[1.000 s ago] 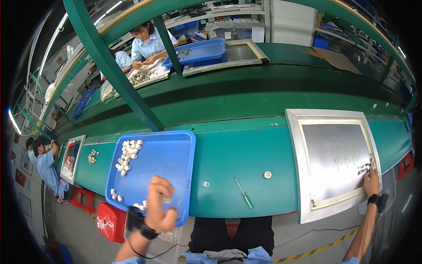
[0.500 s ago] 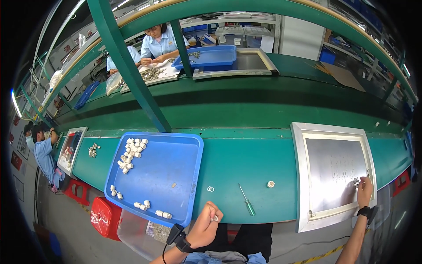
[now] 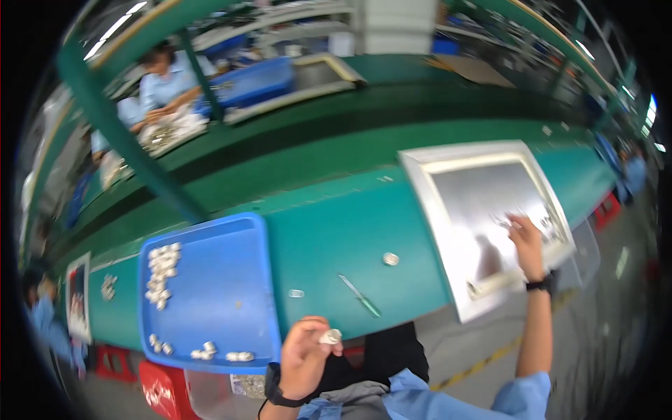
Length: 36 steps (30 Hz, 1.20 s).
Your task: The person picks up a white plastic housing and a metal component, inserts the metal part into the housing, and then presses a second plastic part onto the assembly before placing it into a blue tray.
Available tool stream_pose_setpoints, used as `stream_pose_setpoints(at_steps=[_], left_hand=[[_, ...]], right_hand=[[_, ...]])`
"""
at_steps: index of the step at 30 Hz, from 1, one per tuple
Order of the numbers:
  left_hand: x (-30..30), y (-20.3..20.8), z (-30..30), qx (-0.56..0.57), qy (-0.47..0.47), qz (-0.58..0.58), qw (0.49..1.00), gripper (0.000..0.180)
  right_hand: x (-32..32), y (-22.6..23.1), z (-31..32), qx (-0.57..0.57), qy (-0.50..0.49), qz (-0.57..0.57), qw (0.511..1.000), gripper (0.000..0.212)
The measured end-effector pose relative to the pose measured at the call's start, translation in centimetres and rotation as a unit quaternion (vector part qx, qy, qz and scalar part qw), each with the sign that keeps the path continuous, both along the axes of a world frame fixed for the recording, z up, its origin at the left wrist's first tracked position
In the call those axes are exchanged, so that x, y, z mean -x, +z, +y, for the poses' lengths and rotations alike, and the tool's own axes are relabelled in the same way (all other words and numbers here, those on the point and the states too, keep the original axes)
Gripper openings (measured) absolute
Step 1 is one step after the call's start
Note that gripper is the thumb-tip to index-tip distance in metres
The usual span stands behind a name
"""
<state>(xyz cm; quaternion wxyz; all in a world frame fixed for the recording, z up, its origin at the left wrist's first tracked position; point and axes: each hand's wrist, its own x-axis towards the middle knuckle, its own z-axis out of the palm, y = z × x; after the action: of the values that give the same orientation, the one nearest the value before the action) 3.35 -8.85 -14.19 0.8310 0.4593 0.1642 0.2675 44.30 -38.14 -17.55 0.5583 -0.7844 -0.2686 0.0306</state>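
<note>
My left hand [image 3: 302, 357], at the front edge of the green bench, is closed on a small white cylindrical part [image 3: 330, 337] whose round end faces up. My right hand [image 3: 526, 245] reaches over a silver-framed metal panel [image 3: 465, 189]. Its fingers are pinched near small shiny pieces [image 3: 500, 221]; blur hides what they hold. Between the hands lie a screwdriver [image 3: 360, 297] with a green handle, another white cylindrical part [image 3: 390, 259] standing on the bench, and thin white rings [image 3: 296, 293].
Left of the rings, a blue tray [image 3: 217, 280] carries several white cylindrical parts [image 3: 163, 264]. A green post [image 3: 133, 140] rises behind it. Across the bench, a person [image 3: 166, 87] in light blue sits by another blue tray [image 3: 255, 80]. A red stool [image 3: 164, 388] stands below.
The view has swung right and blurred. My left hand has turned, so the white part in its fingers now shows more. My right hand has shifted inward from the panel's right edge.
</note>
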Motion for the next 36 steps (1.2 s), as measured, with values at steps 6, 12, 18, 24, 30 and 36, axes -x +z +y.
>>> stream_pose_setpoints(at_steps=[6, 12, 18, 24, 30, 36], left_hand=[[0.8, 0.0, -0.1, -0.056, -0.031, 0.006, 0.998, 0.026], [1.6, -0.8, -0.9, -0.090, -0.020, 0.075, 0.993, 0.030], [1.7, -0.8, -1.4, -0.092, -0.027, 0.080, 0.992, 0.027], [0.8, -0.6, -1.7, -0.091, -0.060, 0.083, 0.991, 0.025], [0.2, -0.2, -2.2, -0.067, -0.066, 0.070, 0.993, 0.026], [-0.8, 0.1, -2.0, -0.038, -0.043, 0.056, 0.997, 0.027]], right_hand=[[0.5, 0.1, 4.4, 0.156, -0.030, -0.132, 0.979, 0.027], [2.0, 0.3, 3.6, 0.142, -0.047, -0.055, 0.987, 0.021], [2.0, 1.2, 4.2, 0.140, -0.049, -0.026, 0.989, 0.021], [1.3, 2.3, 2.7, 0.141, -0.012, -0.022, 0.990, 0.025], [3.9, 4.0, 3.9, -0.094, -0.031, 0.097, 0.990, 0.025], [13.7, 4.6, 9.4, -0.107, 0.117, 0.216, 0.963, 0.022]])
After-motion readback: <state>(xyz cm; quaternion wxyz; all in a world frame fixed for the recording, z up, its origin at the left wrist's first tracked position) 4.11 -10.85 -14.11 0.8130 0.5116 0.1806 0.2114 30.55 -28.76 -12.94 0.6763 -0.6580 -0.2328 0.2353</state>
